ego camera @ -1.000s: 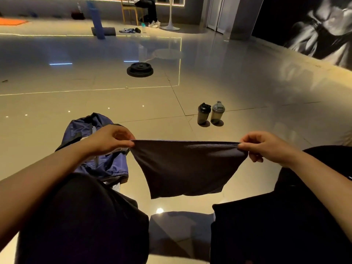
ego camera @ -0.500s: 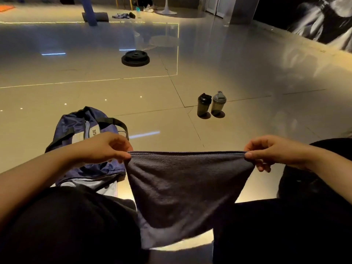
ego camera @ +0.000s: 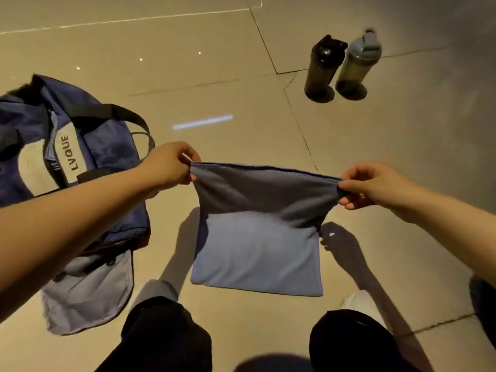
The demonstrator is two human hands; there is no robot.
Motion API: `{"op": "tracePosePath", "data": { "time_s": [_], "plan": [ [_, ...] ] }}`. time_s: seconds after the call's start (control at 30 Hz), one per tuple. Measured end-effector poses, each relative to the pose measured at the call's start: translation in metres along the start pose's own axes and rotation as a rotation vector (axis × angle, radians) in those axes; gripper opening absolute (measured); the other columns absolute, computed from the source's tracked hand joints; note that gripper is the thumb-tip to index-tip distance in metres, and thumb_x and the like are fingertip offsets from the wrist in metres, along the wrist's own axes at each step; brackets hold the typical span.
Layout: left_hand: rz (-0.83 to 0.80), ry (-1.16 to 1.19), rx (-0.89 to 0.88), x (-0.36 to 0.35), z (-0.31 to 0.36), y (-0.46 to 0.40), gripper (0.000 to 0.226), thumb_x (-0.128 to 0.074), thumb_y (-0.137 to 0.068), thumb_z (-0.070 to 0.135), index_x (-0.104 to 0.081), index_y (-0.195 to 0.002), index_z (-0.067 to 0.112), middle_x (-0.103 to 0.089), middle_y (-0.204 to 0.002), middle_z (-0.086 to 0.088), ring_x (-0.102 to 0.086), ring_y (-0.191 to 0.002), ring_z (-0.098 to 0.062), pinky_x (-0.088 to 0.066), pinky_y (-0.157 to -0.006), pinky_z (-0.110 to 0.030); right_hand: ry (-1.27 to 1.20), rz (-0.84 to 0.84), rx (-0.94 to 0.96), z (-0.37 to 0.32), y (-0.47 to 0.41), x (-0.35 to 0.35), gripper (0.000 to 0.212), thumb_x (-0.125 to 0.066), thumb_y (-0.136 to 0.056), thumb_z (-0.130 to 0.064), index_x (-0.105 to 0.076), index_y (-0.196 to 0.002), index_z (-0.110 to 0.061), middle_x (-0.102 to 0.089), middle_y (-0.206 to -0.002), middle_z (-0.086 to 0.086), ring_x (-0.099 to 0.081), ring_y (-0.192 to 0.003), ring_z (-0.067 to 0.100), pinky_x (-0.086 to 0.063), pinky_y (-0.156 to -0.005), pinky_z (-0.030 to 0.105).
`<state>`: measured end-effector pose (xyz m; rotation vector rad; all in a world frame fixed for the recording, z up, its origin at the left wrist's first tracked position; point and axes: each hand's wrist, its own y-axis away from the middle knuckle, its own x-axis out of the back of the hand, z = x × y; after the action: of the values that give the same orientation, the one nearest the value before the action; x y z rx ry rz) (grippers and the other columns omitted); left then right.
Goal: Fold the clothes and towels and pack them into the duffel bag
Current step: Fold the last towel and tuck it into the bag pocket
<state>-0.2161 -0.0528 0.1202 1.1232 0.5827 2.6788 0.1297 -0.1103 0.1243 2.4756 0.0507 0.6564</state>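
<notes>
A blue-grey towel (ego camera: 257, 248) is stretched between my two hands, its lower half lying flat on the tiled floor and its upper edge lifted. My left hand (ego camera: 167, 165) pinches the top left corner. My right hand (ego camera: 371, 185) pinches the top right corner. The navy duffel bag (ego camera: 88, 146) with black handles and a pale panel reading "LVQUE" lies on the floor to the left, under my left forearm. A pale blue cloth (ego camera: 88, 291) lies flat beside the bag's near end.
Two shaker bottles, one black (ego camera: 323, 67) and one grey (ego camera: 355, 63), stand on the floor at the upper right. My knees in dark trousers (ego camera: 166, 334) fill the bottom edge. A dark fabric (ego camera: 483, 304) shows at the right edge.
My view has tipped down and closer to the floor. The towel, earlier hanging free between my hands, has come down so its lower half lies on the floor.
</notes>
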Motion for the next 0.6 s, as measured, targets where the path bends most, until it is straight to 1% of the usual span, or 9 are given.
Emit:
{"op": "tracePosePath", "data": {
  "time_s": [0.1, 0.27, 0.33, 0.4, 0.47, 0.5, 0.53, 0.57, 0.6],
  "plan": [
    [0.047, 0.040, -0.005, -0.017, -0.007, -0.038, 0.012, -0.057, -0.092, 0.002, -0.060, -0.097, 0.012, -0.066, -0.089, -0.005, -0.065, -0.080, -0.020, -0.056, -0.073, -0.029, -0.052, 0.051, 0.003, 0.011, -0.047, -0.011, 0.008, -0.056, -0.094, -0.004, -0.059, -0.087, -0.006, -0.064, -0.078, 0.018, -0.064, -0.058, 0.020, -0.059, -0.056, 0.028],
    [0.062, 0.116, 0.030, -0.026, -0.017, -0.083, 0.014, -0.053, -0.094, 0.002, -0.057, -0.105, 0.011, -0.065, -0.089, -0.008, -0.064, -0.075, -0.019, -0.055, -0.067, -0.028, -0.051, 0.139, 0.050, 0.016, -0.099, -0.015, 0.017, -0.056, -0.094, -0.004, -0.056, -0.079, -0.013, -0.058, -0.073, 0.012, -0.060, -0.043, 0.010, -0.052, -0.043, 0.021],
    [0.068, 0.162, 0.042, -0.026, -0.017, -0.104, 0.016, -0.054, -0.093, 0.000, -0.055, -0.105, 0.011, -0.065, -0.093, -0.014, -0.065, -0.077, -0.023, -0.057, -0.071, -0.031, -0.042, 0.179, 0.065, 0.009, -0.119, -0.013, 0.017, -0.057, -0.094, -0.003, -0.057, -0.079, -0.012, -0.058, -0.074, 0.013, -0.058, -0.041, 0.009, -0.052, -0.043, 0.021],
    [0.106, 0.261, 0.067, -0.027, -0.015, -0.127, 0.018, -0.055, -0.091, -0.002, -0.053, -0.102, 0.011, -0.063, -0.101, -0.019, -0.065, -0.079, -0.025, -0.059, -0.077, -0.036, -0.055, 0.206, 0.041, 0.002, -0.140, -0.015, 0.007, -0.058, -0.093, -0.003, -0.062, -0.095, -0.008, -0.062, -0.087, 0.015, -0.063, -0.053, 0.010, -0.059, -0.057, 0.027],
    [0.165, 0.286, 0.085, -0.035, -0.016, -0.145, 0.027, -0.057, -0.088, 0.000, -0.052, -0.111, 0.014, -0.057, -0.118, -0.018, -0.062, -0.091, -0.027, -0.055, -0.085, -0.043, 0.024, 0.170, -0.028, 0.000, -0.157, -0.020, 0.039, -0.062, -0.091, -0.009, -0.053, -0.130, -0.012, -0.057, -0.124, 0.014, -0.066, -0.092, 0.020, -0.058, -0.081, 0.037],
    [0.185, 0.201, 0.072, -0.042, -0.018, -0.148, 0.035, -0.060, -0.087, 0.005, -0.051, -0.119, 0.015, -0.052, -0.126, -0.015, -0.059, -0.100, -0.028, -0.053, -0.087, -0.045, 0.112, 0.137, -0.051, 0.000, -0.158, -0.024, 0.055, -0.064, -0.090, -0.013, -0.042, -0.141, -0.018, -0.047, -0.140, 0.010, -0.058, -0.111, 0.025, -0.053, -0.089, 0.039],
    [0.187, 0.083, 0.046, -0.052, -0.023, -0.144, 0.041, -0.062, -0.087, 0.010, -0.049, -0.126, 0.015, -0.050, -0.129, -0.011, -0.056, -0.105, -0.028, -0.051, -0.086, -0.045, 0.192, 0.119, -0.048, 0.002, -0.155, -0.030, 0.064, -0.065, -0.090, -0.016, -0.034, -0.146, -0.022, -0.038, -0.148, 0.006, -0.051, -0.122, 0.026, -0.049, -0.093, 0.039],
    [0.176, -0.023, 0.011, -0.064, -0.029, -0.134, 0.043, -0.064, -0.088, 0.015, -0.049, -0.128, 0.015, -0.050, -0.126, -0.008, -0.056, -0.102, -0.025, -0.048, -0.082, -0.041, 0.244, 0.125, -0.017, 0.006, -0.148, -0.037, 0.066, -0.065, -0.089, -0.019, -0.032, -0.147, -0.024, -0.035, -0.149, 0.004, -0.050, -0.122, 0.026, -0.048, -0.094, 0.039],
    [0.163, -0.081, -0.016, -0.075, -0.039, -0.119, 0.043, -0.065, -0.088, 0.017, -0.049, -0.128, 0.014, -0.052, -0.119, -0.004, -0.057, -0.095, -0.023, -0.044, -0.077, -0.036, 0.275, 0.150, 0.026, 0.013, -0.139, -0.044, 0.062, -0.064, -0.090, -0.020, -0.035, -0.145, -0.025, -0.039, -0.146, 0.004, -0.055, -0.113, 0.023, -0.048, -0.093, 0.039]
  ]
}}
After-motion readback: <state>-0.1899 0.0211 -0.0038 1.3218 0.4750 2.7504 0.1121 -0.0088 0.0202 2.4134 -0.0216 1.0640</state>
